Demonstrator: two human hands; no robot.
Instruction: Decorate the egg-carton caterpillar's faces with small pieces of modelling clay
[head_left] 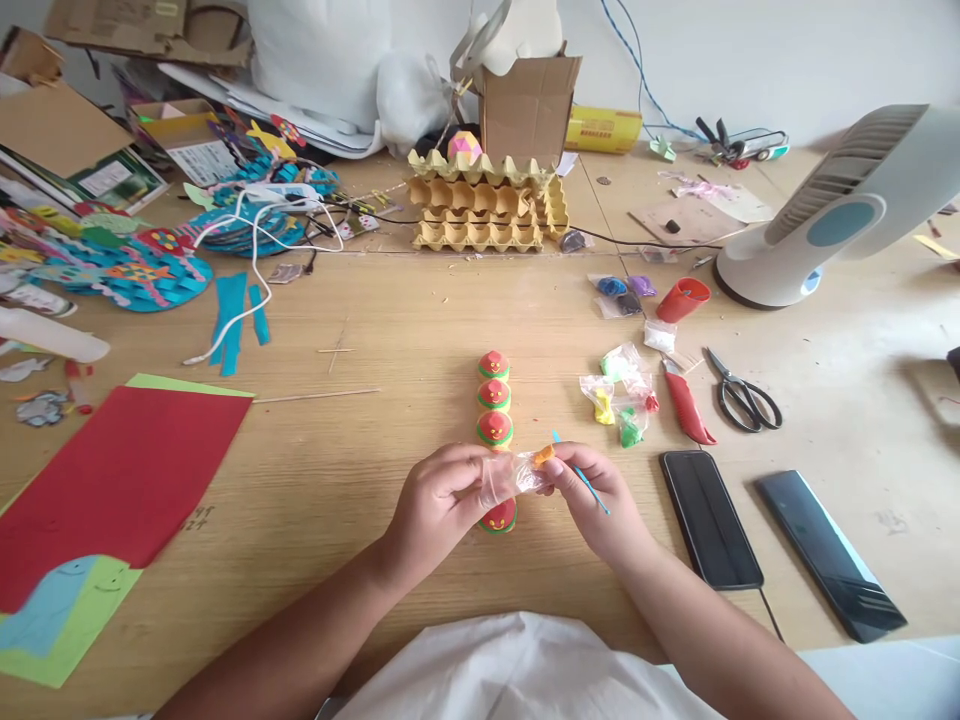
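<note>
My left hand (439, 505) pinches one end of a small clear plastic bag (501, 478) above the table. At the bag's other end, my right hand (600, 500) grips a lump of orange clay (544, 456) between thumb and fingers. A thin blue tool (589, 484) also rests in my right hand, slanting across the fingers. Beneath the hands runs a column of small red domes with green rims and yellow faces; the top one (493, 366) lies farthest away, and the nearest (500, 516) is partly covered by the bag and hands.
Clay bags (631, 427), a red cutter (686, 405), scissors (746, 400) and two phones (711, 520) lie to the right. A white fan (825, 215) stands behind them. Red paper (127, 470) lies left. Egg cartons (480, 215) and a cardboard box (527, 115) are at the back.
</note>
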